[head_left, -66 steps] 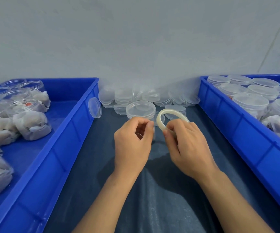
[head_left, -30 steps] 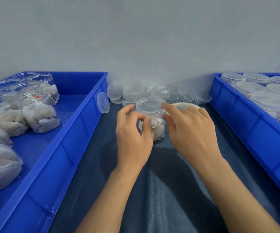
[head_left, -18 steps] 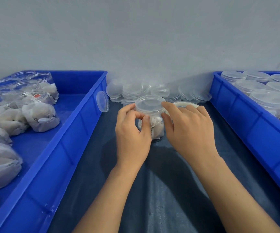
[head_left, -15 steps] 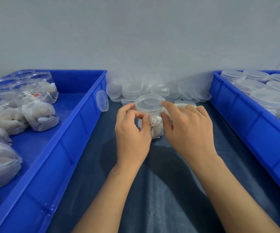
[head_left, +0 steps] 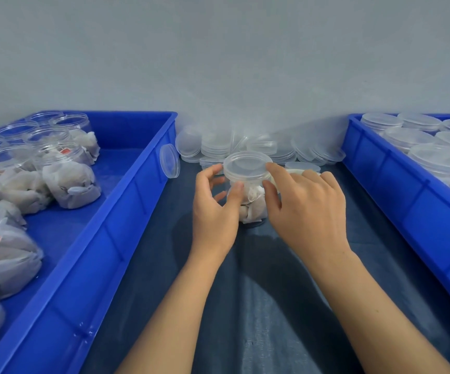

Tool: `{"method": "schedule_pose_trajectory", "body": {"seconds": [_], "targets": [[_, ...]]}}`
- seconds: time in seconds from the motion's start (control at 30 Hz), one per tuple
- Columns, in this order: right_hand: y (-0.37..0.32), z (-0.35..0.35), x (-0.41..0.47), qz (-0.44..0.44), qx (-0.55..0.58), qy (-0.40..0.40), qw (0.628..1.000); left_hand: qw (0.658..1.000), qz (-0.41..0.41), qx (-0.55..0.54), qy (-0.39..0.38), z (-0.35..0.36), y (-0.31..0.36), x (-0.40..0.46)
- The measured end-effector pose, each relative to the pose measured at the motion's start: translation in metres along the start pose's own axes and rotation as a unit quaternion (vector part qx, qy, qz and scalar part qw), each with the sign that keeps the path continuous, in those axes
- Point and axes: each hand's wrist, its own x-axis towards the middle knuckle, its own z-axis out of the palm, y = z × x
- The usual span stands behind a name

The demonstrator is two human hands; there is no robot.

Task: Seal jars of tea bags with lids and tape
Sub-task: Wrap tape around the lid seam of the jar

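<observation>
Jar [head_left: 250, 201] stands upright on the dark surface [head_left: 259, 306], long axis vertical, tea bags showing through its clear wall. Clear lid [head_left: 246, 165] sits flat on its mouth.

Left hand [head_left: 214, 211] is just left of the jar and toward the person: thumb pressed on the wall under the lid's rim, index finger curled round the far left side of the rim. Its grip is closed on the jar.

Right hand [head_left: 306, 209] is just right of the jar, equally close. Index fingertip touches the lid's right edge, thumb lies against the jar wall below. A light pinch at the lid's edge, it seems; whether tape is held there cannot be told.

Tape roll [head_left: 295, 172] is mostly hidden behind the right hand, right of the jar.

Judgement: the seam under the lid runs round the vertical axis, so taping likely means turning the jar between both hands.

Spare lids [head_left: 218, 144] are heaped beyond the jar. Left bin [head_left: 126, 211] holds unlidded jars, right bin [head_left: 396, 184] lidded ones.
</observation>
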Motion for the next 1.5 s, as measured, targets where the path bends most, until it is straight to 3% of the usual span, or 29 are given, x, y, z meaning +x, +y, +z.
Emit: {"method": "schedule_pose_trajectory", "body": {"seconds": [0.23,0.47,0.63,0.93,1.5], "targets": [[0.000,-0.001,-0.001,0.010,0.016,-0.010,1.000,0.994,-0.051,-0.013,-0.095,0.004,-0.012,-0.002],[0.001,-0.005,-0.001,0.024,0.060,-0.029,0.998,0.998,-0.051,0.029,-0.032,0.006,-0.013,0.002],[-0.001,-0.018,0.000,0.033,0.163,-0.055,0.985,0.997,-0.024,0.070,0.023,0.005,-0.003,-0.002],[0.015,-0.026,-0.005,0.094,0.273,-0.147,0.946,0.991,-0.010,0.129,0.035,0.006,0.003,-0.003],[0.039,-0.026,-0.005,0.079,0.221,-0.174,0.956,0.992,-0.027,0.126,-0.002,0.005,0.008,-0.002]]}}
